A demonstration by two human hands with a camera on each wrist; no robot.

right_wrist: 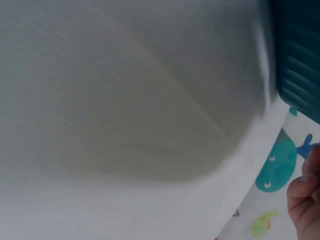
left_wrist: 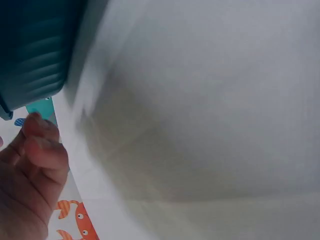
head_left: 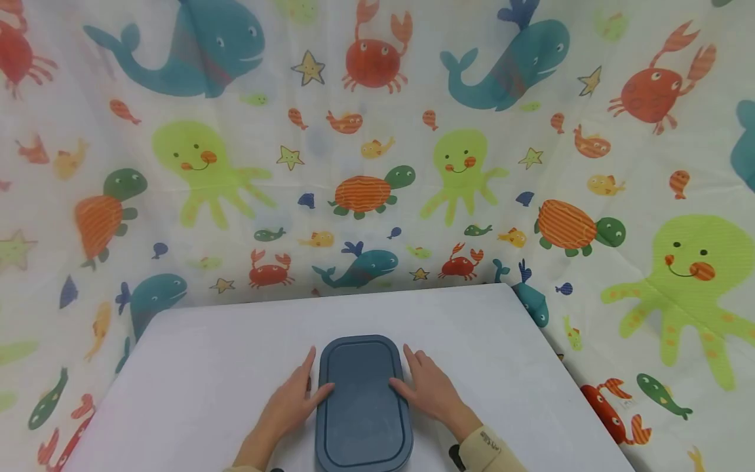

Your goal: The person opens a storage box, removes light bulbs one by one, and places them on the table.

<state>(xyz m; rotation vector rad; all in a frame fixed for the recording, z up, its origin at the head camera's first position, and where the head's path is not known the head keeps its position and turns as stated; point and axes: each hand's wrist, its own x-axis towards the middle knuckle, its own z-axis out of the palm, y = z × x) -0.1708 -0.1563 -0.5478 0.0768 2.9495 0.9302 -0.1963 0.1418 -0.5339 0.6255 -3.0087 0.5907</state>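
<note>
- Box point(left_wrist: 37, 50) sits at 6 o'clock on the white worktop point(head_left: 236, 360) in the head view, long sides running 12 to 6; near end right at the frame edge.
- Blue-grey lid point(head_left: 364, 410) is on, looks level, no gap I can spot from above; contents hidden.
- My left hand point(head_left: 288, 401) is at the box's 9 o'clock: fingers stretched toward 12, apart from the side wall, thumb laid over the lid's rim at about 10.
- My right hand point(head_left: 435, 393) mirrors it at 3 o'clock: fingers extended just beside the wall, thumb on the rim at about 2.
- Neither hand is wrapped round anything; thumb contact only, as far as I can see (fingertips bunch together in the wrist views, but hold nothing there).
- Ribbed box wall shows at 10 o'clock in the left wrist view, 2 o'clock in the right one; both dim.
- Step, my read: hands placed either side of the box, positioning it or getting set to handle it; firm hold not made.
- Next move, judging from this: a lift or shift calls for fingers brought in evenly on both walls; taking the lid off calls for thumbs working under the rim. Can't tell which.
</note>
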